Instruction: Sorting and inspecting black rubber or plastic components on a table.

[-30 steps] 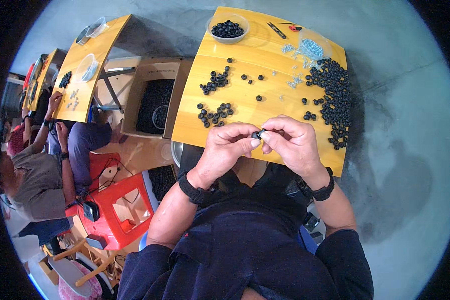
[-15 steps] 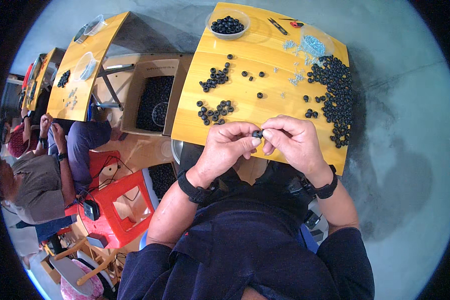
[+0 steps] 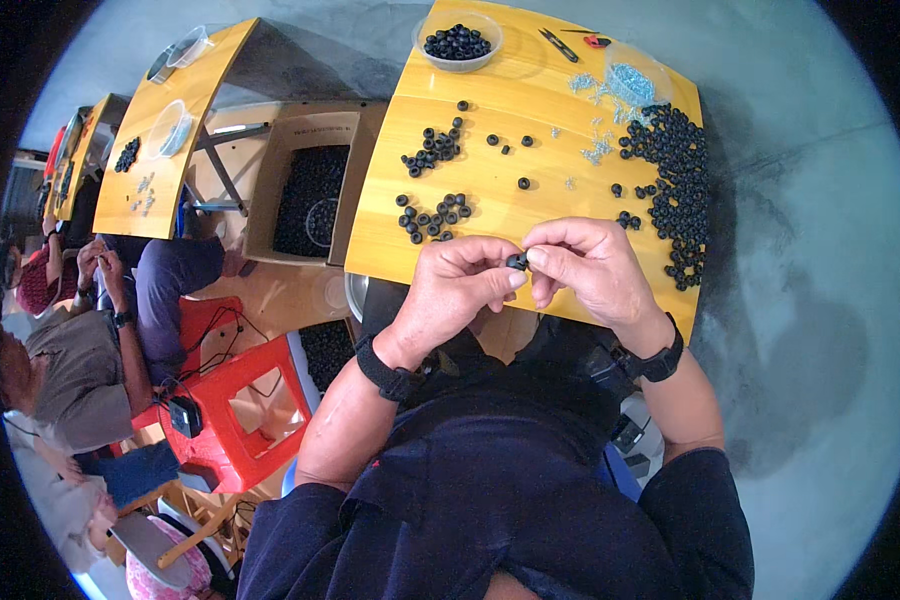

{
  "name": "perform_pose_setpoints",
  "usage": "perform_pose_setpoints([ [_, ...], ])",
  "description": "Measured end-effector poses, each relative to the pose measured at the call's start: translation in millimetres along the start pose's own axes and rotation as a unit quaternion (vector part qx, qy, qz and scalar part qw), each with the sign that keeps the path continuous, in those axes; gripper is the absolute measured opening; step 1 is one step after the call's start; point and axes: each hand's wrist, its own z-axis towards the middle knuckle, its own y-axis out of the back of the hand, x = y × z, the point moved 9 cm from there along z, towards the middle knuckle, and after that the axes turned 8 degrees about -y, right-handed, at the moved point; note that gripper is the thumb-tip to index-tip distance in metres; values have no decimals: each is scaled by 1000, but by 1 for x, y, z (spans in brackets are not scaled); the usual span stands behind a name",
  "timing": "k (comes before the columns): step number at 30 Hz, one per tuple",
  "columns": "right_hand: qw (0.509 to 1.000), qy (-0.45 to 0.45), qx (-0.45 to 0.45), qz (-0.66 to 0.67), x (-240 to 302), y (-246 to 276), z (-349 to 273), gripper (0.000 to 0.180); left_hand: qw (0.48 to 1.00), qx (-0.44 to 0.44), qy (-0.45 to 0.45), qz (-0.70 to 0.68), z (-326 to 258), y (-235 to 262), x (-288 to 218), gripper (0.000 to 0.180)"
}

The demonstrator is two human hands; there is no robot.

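Observation:
Over the near edge of the table, my left hand (image 3: pixel 455 290) pinches a small black round part (image 3: pixel 516 261) between thumb and fingers. My right hand (image 3: pixel 595 270) is closed in a pinch right beside it, its fingertips touching or nearly touching the part. Whatever those right fingers hold is too small to make out. Beyond my hands, black round parts with holes lie in loose clusters (image 3: pixel 435 215), and one single part (image 3: pixel 524 183) sits between them. A dense spread of the same parts (image 3: pixel 678 175) covers the right side. Tiny silvery pieces (image 3: pixel 598 150) are scattered near it.
A clear tub of black parts (image 3: pixel 457 63) stands at the far left of the yellow table (image 3: pixel 560 90). Tweezers-like snips (image 3: pixel 559 45) and a tipped tub of silvery pieces (image 3: pixel 633 84) lie farther right. Left are a cardboard box (image 3: pixel 260 215), a red stool (image 3: pixel 220 425) and co-workers.
Both hands stay together, shifted slightly upward in the picture, with the black part still in the left fingers. At lower left, another person's arm has come into view.

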Motion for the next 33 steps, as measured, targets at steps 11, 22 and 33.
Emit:
perform_pose_setpoints([
  [11,995,-84,29,54,-17,-4,1,17,1000,-20,13,4,-1,0,3,13],
  [22,986,-110,24,127,-36,-6,-6,16,994,29,29,101,0,-2,5,9],
  [33,972,-92,60,206,-30,-14,-7,18,1000,-7,-1,-26,-4,-9,6,7],
])
